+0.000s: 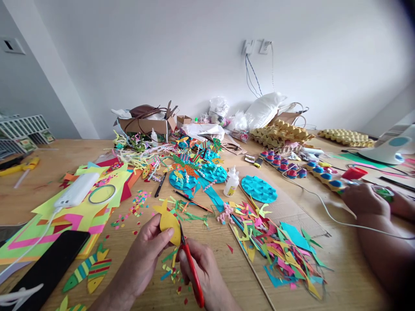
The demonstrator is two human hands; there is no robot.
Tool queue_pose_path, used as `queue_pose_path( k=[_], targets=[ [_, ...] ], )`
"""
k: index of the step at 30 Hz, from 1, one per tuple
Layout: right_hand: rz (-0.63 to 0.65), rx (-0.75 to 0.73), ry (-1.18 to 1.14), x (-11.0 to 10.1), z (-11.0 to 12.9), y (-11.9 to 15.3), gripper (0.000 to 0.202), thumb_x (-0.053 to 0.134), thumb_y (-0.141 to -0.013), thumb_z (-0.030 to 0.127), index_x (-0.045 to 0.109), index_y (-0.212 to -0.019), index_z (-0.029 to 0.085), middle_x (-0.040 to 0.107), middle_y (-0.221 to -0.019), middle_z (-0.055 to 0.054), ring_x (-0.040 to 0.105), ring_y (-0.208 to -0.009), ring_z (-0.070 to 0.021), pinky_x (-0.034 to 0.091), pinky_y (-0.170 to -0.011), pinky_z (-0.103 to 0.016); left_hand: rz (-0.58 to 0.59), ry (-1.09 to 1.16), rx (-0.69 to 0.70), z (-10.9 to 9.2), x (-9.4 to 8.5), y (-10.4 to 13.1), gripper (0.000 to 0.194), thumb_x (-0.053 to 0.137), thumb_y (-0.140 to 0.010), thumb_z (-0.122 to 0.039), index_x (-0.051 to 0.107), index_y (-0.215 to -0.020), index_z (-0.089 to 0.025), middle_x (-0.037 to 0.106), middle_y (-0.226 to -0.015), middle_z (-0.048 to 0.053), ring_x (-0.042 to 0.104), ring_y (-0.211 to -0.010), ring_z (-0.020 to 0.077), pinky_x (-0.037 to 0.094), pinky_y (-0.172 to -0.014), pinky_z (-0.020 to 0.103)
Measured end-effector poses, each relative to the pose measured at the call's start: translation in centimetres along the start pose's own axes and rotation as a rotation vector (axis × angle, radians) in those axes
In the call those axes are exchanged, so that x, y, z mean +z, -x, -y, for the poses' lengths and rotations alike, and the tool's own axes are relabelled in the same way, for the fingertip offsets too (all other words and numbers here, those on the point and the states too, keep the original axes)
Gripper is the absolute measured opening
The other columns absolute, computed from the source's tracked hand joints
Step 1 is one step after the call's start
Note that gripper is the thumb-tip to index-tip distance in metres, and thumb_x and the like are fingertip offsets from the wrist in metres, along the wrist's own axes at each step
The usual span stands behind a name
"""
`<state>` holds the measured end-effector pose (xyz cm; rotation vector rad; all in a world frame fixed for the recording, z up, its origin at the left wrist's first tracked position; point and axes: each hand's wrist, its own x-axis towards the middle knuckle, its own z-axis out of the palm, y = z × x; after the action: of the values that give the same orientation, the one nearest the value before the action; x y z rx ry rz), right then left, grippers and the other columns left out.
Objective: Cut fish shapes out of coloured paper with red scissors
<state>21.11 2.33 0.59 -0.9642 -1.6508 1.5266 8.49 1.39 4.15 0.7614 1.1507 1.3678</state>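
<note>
Between the thumb and fingers of my left hand (145,246) is a yellow paper fish (168,220), its tail pointing up and to the left. My right hand (202,265) grips red-handled scissors (193,274), whose dark blades reach up to the fish's right edge. Whether the blades are parted is hard to make out. Small paper snippets (171,268) lie on the table under and between my hands. Two striped paper fish, one green and blue (81,272) and one yellow and red (98,272), lie left of my left forearm.
A black phone (52,263), a white power strip (76,190) and coloured paper sheets (42,211) lie left. Paper scraps (279,250), a glue bottle (231,183) and a blue egg-carton oval (258,188) are right of centre. Another person's hands (368,201) work at far right.
</note>
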Motion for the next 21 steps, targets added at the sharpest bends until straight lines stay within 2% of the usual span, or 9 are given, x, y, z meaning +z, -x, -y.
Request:
queue_pose_path(
  k=[14, 21],
  targets=[
    [-0.032, -0.011, 0.030, 0.0, -0.4, -0.2, 0.032, 0.039, -0.077, 0.040, 0.034, -0.054, 0.019, 0.026, -0.049, 0.006, 0.028, -0.045, -0.0076, 0.021, -0.042, -0.020, 0.008, 0.013, -0.023, 0.0, 0.1, -0.1, 0.013, 0.068, -0.064, -0.024, 0.058, -0.069, -0.018, 0.058, -0.061, -0.005, 0.047, -0.059, 0.0096, 0.042, -0.056, 0.020],
    [-0.011, -0.007, 0.039, -0.2, -1.1, 0.0, 0.036, 0.040, -0.080, 0.043, 0.035, -0.054, 0.019, 0.028, -0.049, 0.006, 0.027, -0.046, -0.0076, 0.021, -0.042, -0.020, 0.050, -0.020, -0.044, 0.0, -0.4, -0.1, 0.012, 0.065, -0.067, -0.025, 0.057, -0.072, -0.018, 0.059, -0.066, -0.004, 0.050, -0.065, 0.0119, 0.045, -0.063, 0.023]
  ],
)
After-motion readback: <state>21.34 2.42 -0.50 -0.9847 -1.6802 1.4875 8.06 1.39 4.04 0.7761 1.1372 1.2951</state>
